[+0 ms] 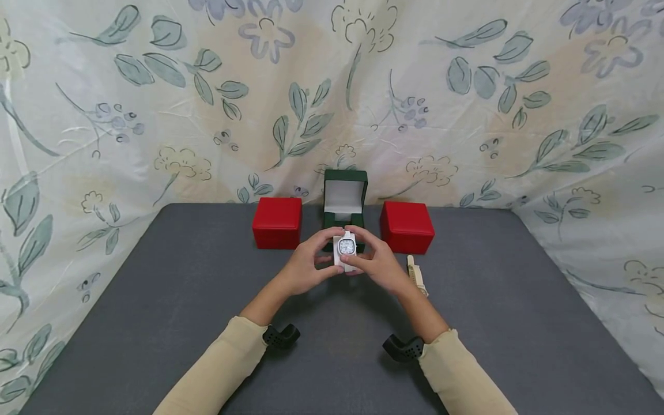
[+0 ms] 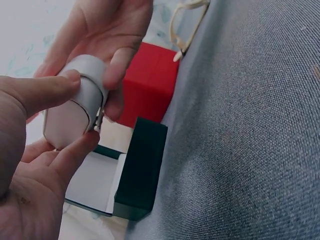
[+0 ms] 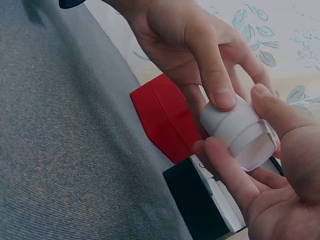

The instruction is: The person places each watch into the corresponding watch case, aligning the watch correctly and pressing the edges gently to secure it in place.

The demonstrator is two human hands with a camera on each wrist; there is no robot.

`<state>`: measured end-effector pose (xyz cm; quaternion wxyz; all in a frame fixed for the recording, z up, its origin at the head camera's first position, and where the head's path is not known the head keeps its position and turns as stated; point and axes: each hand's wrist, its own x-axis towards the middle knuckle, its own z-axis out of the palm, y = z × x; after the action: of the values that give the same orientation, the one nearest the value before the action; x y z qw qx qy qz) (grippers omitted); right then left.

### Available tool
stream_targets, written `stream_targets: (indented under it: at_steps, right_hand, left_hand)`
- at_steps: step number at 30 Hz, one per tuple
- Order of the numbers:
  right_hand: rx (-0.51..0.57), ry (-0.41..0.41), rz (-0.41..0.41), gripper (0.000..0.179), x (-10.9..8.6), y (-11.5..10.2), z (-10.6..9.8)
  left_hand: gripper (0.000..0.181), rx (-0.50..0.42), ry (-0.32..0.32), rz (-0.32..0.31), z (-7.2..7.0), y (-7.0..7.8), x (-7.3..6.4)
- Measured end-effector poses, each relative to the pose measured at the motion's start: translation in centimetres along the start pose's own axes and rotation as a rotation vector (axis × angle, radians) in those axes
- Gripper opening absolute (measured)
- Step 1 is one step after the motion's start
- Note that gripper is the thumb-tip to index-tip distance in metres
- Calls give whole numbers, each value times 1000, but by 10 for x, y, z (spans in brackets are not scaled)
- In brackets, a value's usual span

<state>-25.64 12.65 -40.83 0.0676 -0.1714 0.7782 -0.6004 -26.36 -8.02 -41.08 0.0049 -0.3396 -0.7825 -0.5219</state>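
Both hands hold a white watch wrapped round a white cushion, raised in front of an open green watch box. My left hand grips it from the left, fingers at the top edge and thumb low. From the other side my right hand pinches it, its thumb beside the watch face. The face points toward the head camera. In the right wrist view the white strap circles the cushion, with fingertips of both hands on it. Part of the green box's base is hidden behind the hands.
A red box stands left of the green one, and another red box stands to its right. Near my right forearm lies a beige-strapped watch, partly covered. Behind the grey table hangs a floral cloth.
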Motion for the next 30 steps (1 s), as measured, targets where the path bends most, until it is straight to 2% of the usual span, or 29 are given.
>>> stream_targets:
  at_steps: [3, 7, 13, 17, 19, 24, 30]
  right_hand:
    - [0, -2, 6, 69, 0, 0, -1]
    - [-4, -15, -9, 71, -1, -2, -4]
    - [-148, 7, -82, 78, -2, -3, -10]
    - [-201, 16, -72, 75, 0, -3, -13]
    - [-223, 27, -54, 74, 3, -3, -13]
    - [-245, 55, -34, 73, 13, -1, -15]
    - [-240, 82, -9, 70, 28, 6, -19]
  left_hand:
    - [75, 10, -4, -23, 1, 3, 1]
    - [75, -54, -8, -73, 0, 2, 3]
    - [73, -121, 17, -110, -7, -4, 3]
    - [71, -127, 22, -119, -12, -9, 6]
    - [69, -108, 20, -119, -14, -12, 10]
    - [66, 13, 22, -137, -18, -16, 24]
    - [64, 119, -32, -189, -20, -16, 44]
